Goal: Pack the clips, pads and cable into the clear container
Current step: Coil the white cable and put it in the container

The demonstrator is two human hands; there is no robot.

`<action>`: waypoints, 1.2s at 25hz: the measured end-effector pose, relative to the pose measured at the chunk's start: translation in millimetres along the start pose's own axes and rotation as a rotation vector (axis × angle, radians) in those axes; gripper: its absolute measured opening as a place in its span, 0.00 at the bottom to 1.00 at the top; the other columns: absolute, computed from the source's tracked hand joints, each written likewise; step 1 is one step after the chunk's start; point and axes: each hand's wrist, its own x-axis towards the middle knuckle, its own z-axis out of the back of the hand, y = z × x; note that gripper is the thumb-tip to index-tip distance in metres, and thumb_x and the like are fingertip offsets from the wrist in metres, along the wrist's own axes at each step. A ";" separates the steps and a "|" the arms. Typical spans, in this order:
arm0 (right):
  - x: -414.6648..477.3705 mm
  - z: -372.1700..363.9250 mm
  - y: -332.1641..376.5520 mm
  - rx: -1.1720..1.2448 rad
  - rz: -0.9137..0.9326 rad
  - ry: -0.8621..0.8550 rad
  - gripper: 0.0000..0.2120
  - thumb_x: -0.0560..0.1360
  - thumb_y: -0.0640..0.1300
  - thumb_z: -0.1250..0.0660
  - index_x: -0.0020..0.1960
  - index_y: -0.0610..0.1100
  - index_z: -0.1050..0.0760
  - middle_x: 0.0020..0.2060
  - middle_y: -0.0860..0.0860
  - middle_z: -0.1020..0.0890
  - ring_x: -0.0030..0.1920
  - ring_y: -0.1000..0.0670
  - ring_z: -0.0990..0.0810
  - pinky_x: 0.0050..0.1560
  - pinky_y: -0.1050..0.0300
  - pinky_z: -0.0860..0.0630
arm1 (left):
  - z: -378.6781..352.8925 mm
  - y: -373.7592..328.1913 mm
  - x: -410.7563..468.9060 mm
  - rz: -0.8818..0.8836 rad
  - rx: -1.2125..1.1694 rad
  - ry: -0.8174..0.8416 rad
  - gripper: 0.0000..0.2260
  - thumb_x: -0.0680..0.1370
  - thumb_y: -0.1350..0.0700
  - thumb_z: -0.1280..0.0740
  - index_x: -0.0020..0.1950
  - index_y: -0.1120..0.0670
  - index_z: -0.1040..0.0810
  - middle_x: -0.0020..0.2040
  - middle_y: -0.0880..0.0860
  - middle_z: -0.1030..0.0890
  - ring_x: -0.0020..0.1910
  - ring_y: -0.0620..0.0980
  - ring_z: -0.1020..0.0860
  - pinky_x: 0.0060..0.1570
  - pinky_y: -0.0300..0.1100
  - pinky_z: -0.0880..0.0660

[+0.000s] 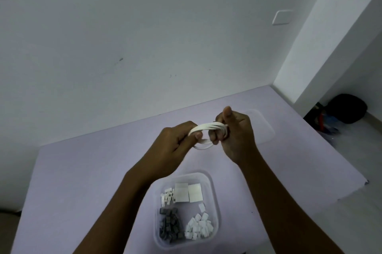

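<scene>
Gripping a coiled white cable (206, 129), left hand (175, 142) and right hand (233, 131) hold it above the clear plastic container (213, 183) of clips and pads.

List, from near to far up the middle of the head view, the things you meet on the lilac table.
Clear container with clips and pads → coiled white cable held by both hands above the table → clear lid.
</scene>
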 end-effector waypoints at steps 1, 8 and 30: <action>-3.4 2.1 6.0 -0.102 0.027 0.068 0.20 0.71 0.57 0.27 0.33 0.41 0.22 0.26 0.44 0.21 0.28 0.42 0.22 0.30 0.49 0.27 | 5.9 2.0 -0.7 0.025 -0.016 -0.029 0.09 0.83 0.55 0.40 0.45 0.53 0.24 0.32 0.43 0.28 0.29 0.42 0.31 0.32 0.32 0.36; -12.7 8.6 16.5 -0.595 0.022 0.052 0.09 0.72 0.40 0.25 0.49 0.51 0.16 0.40 0.56 0.13 0.37 0.53 0.17 0.41 0.62 0.23 | 25.0 11.8 0.6 0.191 -0.084 -0.008 0.12 0.83 0.50 0.42 0.46 0.51 0.22 0.30 0.43 0.30 0.29 0.43 0.35 0.32 0.35 0.37; -12.3 4.5 -12.7 -0.194 -0.081 -0.197 0.09 0.70 0.43 0.27 0.49 0.43 0.15 0.42 0.45 0.12 0.42 0.47 0.15 0.43 0.58 0.20 | -10.3 32.9 6.4 0.473 -0.898 0.078 0.11 0.82 0.59 0.40 0.55 0.57 0.18 0.53 0.54 0.18 0.51 0.49 0.22 0.46 0.44 0.31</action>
